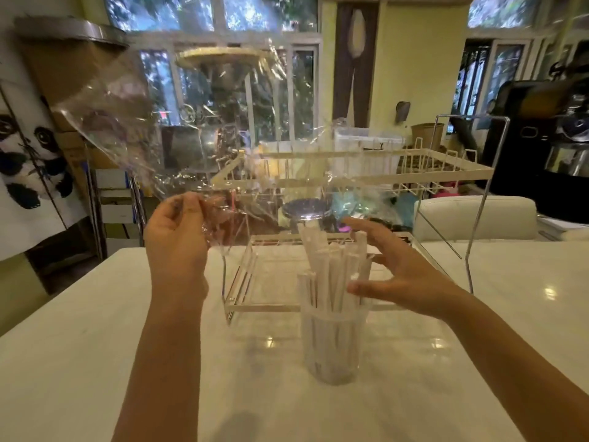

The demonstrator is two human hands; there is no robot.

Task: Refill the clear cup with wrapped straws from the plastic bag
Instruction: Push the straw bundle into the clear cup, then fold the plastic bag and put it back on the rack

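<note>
A clear cup (331, 352) stands on the white table, packed with several white wrapped straws (331, 266) that stick up and lean a little. My left hand (178, 231) is raised above the table to the cup's left, pinching the clear plastic bag (178, 122), which billows up and looks see-through with no straws visible inside. My right hand (395, 269) hovers beside the straw tops on the cup's right, fingers spread, fingertips touching or nearly touching the straws, holding nothing.
A two-tier white wire rack (357, 173) stands just behind the cup, with a metal-lidded jar (302, 215) behind it. The white table (95, 346) stretches left and forward. A white chair back (478, 218) sits at the far right edge.
</note>
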